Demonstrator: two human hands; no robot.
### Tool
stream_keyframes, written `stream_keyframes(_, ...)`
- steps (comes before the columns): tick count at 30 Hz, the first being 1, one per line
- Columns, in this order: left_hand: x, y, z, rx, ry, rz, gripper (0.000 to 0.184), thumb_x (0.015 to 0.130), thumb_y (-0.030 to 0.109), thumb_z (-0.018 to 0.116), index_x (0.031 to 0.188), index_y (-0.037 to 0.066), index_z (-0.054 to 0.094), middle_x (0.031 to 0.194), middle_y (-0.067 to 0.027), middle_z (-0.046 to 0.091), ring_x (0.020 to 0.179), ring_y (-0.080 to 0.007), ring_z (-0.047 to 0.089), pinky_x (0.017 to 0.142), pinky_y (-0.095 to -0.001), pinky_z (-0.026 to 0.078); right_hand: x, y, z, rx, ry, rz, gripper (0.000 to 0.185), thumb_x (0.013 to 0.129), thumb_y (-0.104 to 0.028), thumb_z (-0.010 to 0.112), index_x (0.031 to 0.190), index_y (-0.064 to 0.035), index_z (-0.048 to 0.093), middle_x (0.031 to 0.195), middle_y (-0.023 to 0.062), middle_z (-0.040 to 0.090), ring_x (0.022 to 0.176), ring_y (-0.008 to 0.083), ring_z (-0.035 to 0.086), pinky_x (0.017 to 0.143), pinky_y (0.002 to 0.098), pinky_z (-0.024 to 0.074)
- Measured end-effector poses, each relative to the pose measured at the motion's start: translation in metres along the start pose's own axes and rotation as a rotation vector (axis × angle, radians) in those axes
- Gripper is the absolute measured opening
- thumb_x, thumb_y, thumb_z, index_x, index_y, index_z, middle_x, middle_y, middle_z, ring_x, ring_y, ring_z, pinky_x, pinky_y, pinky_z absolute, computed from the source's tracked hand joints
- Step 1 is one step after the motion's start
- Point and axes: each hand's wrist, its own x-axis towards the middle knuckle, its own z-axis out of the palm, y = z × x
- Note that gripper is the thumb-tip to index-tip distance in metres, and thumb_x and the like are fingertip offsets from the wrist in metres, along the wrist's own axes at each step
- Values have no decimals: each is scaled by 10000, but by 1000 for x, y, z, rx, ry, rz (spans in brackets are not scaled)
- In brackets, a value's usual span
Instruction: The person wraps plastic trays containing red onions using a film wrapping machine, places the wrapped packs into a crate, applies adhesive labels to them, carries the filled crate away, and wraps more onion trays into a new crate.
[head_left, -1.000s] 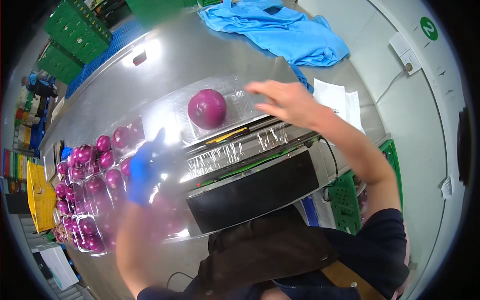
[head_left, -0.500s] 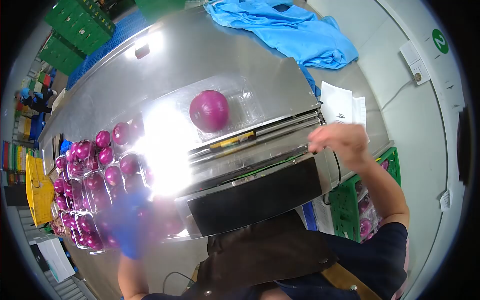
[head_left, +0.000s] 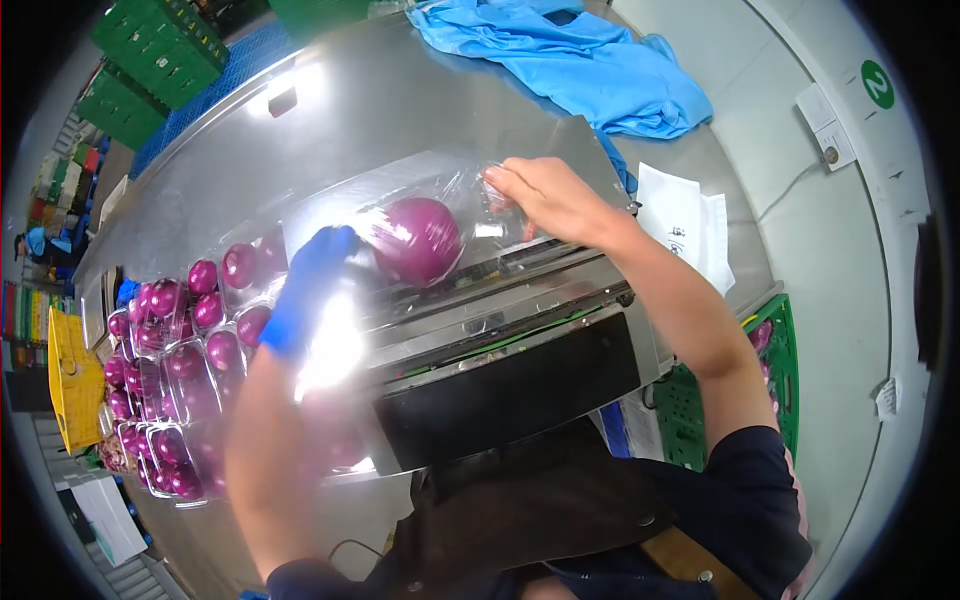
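Observation:
A large red onion (head_left: 417, 243) sits in a clear plastic tray (head_left: 487, 228), with shiny, wrinkled clear film about it. At the tray's right end, my bare right hand (head_left: 552, 202) is closed, thumb on top and fingers partly seen through the plastic. My left hand (head_left: 322, 272), in a blue glove, grips the tray's left end; glare and blur hide its fingertips. Below the tray is the wrapping machine (head_left: 510, 395) with its black front panel and metal rollers.
Clear trays of red onions (head_left: 185, 360) crowd the table's left side. A blue plastic garment (head_left: 590, 75) lies at the back, white papers (head_left: 680, 225) at the right. Green crates (head_left: 785, 375) with onions stand at lower right; a yellow crate (head_left: 75, 380) is far left.
My left hand has moved up from the onion trays to the tray's left end. My right hand has moved left onto its right end. Tray and onion have shifted slightly toward me.

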Motion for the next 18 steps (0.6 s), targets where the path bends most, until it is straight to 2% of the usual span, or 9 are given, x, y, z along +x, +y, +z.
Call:
stream_keyframes(3, -67, 70, 10, -181, 1, -218, 381, 966, 364, 467, 1043, 0, 549, 868, -74, 590, 764, -174, 636, 610, -256, 486, -63, -48, -15, 191, -49, 109, 424, 987, -349, 390, 955, 32, 572, 910, 124, 651, 720, 144, 613, 439, 254, 472)
stream_keyframes(5, -109, 96, 19, -88, -55, -265, 352, 969, 340, 462, 1004, 7, 567, 863, -73, 590, 751, -149, 618, 609, -248, 475, -107, -62, -12, 356, -100, 120, 453, 993, -353, 389, 879, 52, 557, 766, 110, 595, 467, 157, 544, 449, 283, 452)
stream_keyframes(6, -127, 100, 24, 7, -53, -317, 337, 970, 328, 459, 981, 12, 577, 877, -75, 590, 753, -138, 608, 623, -252, 474, -123, -58, -5, 356, -128, 132, 440, 997, -339, 386, 895, 55, 555, 766, 101, 594, 478, 150, 553, 445, 271, 466)
stream_keyframes(7, -144, 78, 24, -226, -132, -415, 340, 974, 325, 454, 974, 10, 583, 903, -74, 598, 820, -131, 588, 697, -270, 465, -135, -50, 7, 376, -161, 195, 441, 998, -341, 385, 899, 54, 555, 769, 107, 600, 481, 154, 557, 447, 270, 473)
stream_keyframes(10, -164, 2, 47, 17, -201, -448, 390, 976, 328, 464, 1076, -34, 567, 955, -72, 609, 915, -132, 538, 820, -282, 424, -155, -11, 51, 333, -205, 331, 452, 997, -367, 383, 918, 48, 545, 791, 133, 627, 493, 163, 576, 458, 275, 485)
stream_keyframes(11, -164, 0, 62, 27, -134, -444, 366, 972, 309, 482, 1053, -35, 573, 932, -73, 606, 891, -130, 535, 812, -281, 429, -158, -2, 65, 312, -160, 398, 375, 979, -336, 441, 934, 24, 535, 809, 155, 642, 532, 229, 612, 496, 320, 491)
stream_keyframes(13, -161, -32, 95, 210, 108, -197, 281, 968, 241, 515, 980, -28, 595, 864, -70, 605, 814, -120, 527, 746, -275, 439, -159, 39, 106, 139, 94, 190, 317, 956, -303, 489, 959, 11, 532, 829, 163, 641, 587, 275, 628, 534, 348, 492)
stream_keyframes(15, -167, -58, 107, 117, 294, -188, 267, 973, 225, 512, 982, -24, 607, 837, -55, 613, 774, -103, 524, 696, -265, 437, -163, 52, 125, 66, 328, 97, 226, 913, -232, 559, 968, -13, 553, 803, 163, 632, 683, 343, 630, 585, 383, 487)
stream_keyframes(18, -171, -85, 103, 187, 427, -47, 277, 987, 215, 489, 922, -16, 628, 749, -3, 601, 682, -66, 490, 610, -239, 412, -156, 68, 131, -4, 637, -12, 209, 911, -224, 566, 928, -16, 577, 740, 146, 625, 684, 341, 629, 587, 379, 492)
